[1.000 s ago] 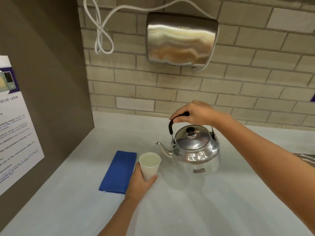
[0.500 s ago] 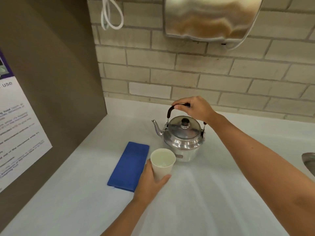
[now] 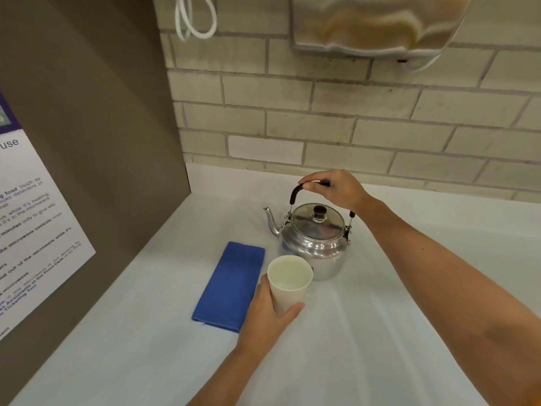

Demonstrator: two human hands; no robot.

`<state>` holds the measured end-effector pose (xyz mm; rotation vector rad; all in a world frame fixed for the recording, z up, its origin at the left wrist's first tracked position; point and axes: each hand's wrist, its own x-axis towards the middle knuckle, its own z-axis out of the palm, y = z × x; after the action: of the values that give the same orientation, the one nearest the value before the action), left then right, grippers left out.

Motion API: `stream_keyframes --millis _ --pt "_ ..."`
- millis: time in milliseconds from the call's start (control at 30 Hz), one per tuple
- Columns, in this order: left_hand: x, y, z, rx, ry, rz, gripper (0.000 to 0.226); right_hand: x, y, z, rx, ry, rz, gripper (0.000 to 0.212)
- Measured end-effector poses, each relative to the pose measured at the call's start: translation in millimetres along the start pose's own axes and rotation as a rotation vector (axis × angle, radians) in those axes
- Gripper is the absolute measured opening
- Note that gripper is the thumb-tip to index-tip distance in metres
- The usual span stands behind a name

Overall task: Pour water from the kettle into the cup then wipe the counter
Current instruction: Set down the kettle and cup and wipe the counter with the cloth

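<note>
A shiny metal kettle [image 3: 314,244] stands upright on the white counter [image 3: 380,332], its spout pointing left. My right hand [image 3: 336,190] grips the dark handle over its lid. Just in front of the kettle is a white paper cup [image 3: 288,284] with water in it, upright, held around its side by my left hand [image 3: 268,316]. A folded blue cloth [image 3: 229,285] lies flat on the counter, directly left of the cup.
A brown side panel [image 3: 96,159] with a printed notice [image 3: 32,232] closes off the left. A brick wall [image 3: 366,118] runs along the back, with a steel hand dryer [image 3: 377,22] and a looped white cable [image 3: 194,19] hanging above.
The kettle has come down from the air onto the counter behind the cup, and the view has tilted downward. My left hand stays on the cup.
</note>
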<state>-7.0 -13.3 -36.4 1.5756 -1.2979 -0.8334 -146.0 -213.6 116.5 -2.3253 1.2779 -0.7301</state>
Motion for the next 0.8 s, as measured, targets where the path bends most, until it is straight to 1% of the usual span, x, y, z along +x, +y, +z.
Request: stream_keyframes --millis 100,200,233,300,367,433,500,567,667,733,800 --pt "0 1 0 0.008 -0.001 -0.001 0.079 -4 -1 -3 -0.037 -0.016 -0.008 0.023" --pt "-1 6 -2 0.016 -0.006 0.008 0.077 -16 -5 -10 -0.178 -0.026 -0.023 0.039" --pt "-2 8 -2 0.020 -0.012 0.011 0.078 -24 -6 -11 -0.226 0.015 -0.038 0.044" --pt "-7 11 -7 0.044 -0.039 0.017 0.084 -49 -10 -10 -0.283 0.173 -0.044 0.048" --pt "-16 13 -17 0.102 -0.086 0.045 0.090 -85 -14 0 -0.238 0.300 0.015 0.047" --pt "-25 13 -32 0.190 -0.142 0.086 0.090 -127 -15 20 -0.179 0.346 0.102 0.045" --pt "-31 11 -51 0.253 -0.189 0.117 0.081 -168 -14 46 -0.162 0.320 0.171 0.044" --pt "-30 9 -67 0.243 -0.195 0.134 0.068 -203 -14 72 -0.165 0.245 0.221 0.043" --pt "-10 8 -81 0.309 -0.120 0.163 0.053 -238 -12 101 -0.268 0.187 0.288 0.040" --pt "15 8 -82 0.406 -0.080 0.197 0.045 -251 -10 110 -0.367 0.158 0.346 0.040" --pt "41 5 -79 0.530 -0.086 0.241 0.042 -259 -8 114 -0.425 0.128 0.410 0.041"
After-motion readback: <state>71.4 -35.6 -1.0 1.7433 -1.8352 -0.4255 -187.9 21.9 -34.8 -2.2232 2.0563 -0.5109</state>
